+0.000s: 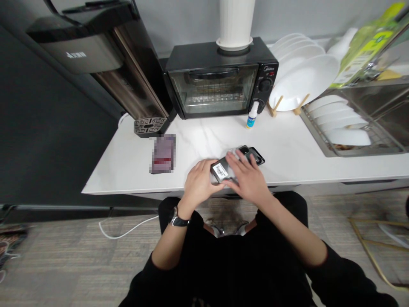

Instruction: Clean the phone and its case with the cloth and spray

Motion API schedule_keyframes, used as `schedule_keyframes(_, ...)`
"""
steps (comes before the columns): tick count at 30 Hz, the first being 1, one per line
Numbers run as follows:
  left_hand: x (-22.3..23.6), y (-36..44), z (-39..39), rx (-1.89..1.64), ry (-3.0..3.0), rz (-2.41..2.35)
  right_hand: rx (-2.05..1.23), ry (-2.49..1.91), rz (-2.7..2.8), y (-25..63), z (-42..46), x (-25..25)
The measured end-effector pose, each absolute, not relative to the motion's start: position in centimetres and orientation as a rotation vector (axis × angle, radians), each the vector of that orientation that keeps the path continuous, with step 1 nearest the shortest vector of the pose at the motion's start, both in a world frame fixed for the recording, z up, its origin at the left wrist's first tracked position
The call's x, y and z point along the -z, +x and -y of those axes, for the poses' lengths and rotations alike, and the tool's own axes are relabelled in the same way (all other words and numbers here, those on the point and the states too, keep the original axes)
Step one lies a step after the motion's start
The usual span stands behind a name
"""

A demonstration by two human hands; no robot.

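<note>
A dark phone [252,154] lies face down on the white counter [128,166], its camera bump pointing to the right. My left hand [200,184] grips the near-left end of it, where a white barcode label [220,171] shows, fingers curled round the edge. My right hand [247,177] lies across the middle of the phone, fingers stretched out and pressing a pale crumpled wipe [232,154] onto its back. A black watch sits on my left wrist.
A small white bottle with a blue label [252,115] stands before a black toaster oven [220,83]. A blurred dark card [163,153] lies left of my hands. White plates [303,76] lean in a rack; a steel sink [361,123] holds more at right. A water dispenser [105,64] stands left.
</note>
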State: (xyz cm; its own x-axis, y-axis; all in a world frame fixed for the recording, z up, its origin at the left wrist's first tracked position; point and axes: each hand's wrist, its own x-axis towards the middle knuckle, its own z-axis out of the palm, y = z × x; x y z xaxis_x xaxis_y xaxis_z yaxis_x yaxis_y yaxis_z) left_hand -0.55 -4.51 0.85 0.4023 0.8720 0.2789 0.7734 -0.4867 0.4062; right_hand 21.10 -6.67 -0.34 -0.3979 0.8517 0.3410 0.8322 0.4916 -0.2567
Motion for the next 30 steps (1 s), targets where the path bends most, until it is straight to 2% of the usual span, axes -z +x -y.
schedule_keyframes(4,-1.1,-0.4,4.6,-0.703,2.425,-1.475,-0.004,-1.570,2.164,22.6,5.1,0.6)
schedule_keyframes(11,-0.8,-0.5,4.4,-0.660,2.454,-1.477,-0.108,-1.186,2.502,18.1,9.0,0.1)
schedule_keyframes(19,-0.8,-0.3,4.5,-0.703,2.438,-1.490,0.056,-1.584,2.211,22.9,6.0,0.9)
schedule_keyframes(26,-0.7,-0.5,4.4,-0.649,2.469,-1.514,-0.068,-1.238,2.464,18.2,8.8,0.4)
schedule_keyframes(30,-0.9,-0.3,4.5,-0.693,2.446,-1.490,0.041,-1.523,2.265,21.9,6.4,0.9)
